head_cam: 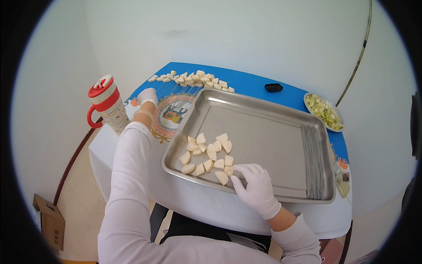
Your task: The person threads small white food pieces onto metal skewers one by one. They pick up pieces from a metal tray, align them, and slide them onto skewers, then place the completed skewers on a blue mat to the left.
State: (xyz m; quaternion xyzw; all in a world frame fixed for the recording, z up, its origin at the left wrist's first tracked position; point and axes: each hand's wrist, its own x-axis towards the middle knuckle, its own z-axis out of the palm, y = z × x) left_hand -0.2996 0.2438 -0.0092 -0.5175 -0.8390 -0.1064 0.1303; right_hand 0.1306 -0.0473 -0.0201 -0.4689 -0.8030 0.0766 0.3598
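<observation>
My right hand, in a white glove, is over the near side of a stainless steel tray. Its thumb and fingers are apart, and the fingertips are at a pale cut vegetable chunk. More peeled chunks lie loose in the tray's left part. A bundle of thin metal skewers lies along the right end. Beyond the tray's left side, my gloved left hand rests at the table's left, near the ends of thin skewers carrying a row of similar chunks; its fingers are mostly hidden.
A red-and-white handled tumbler stands at the left edge. At the right back are a black object and a plate of chopped pale-green vegetable pieces. A patterned blue-and-white cloth covers the table. A cardboard box sits on the floor.
</observation>
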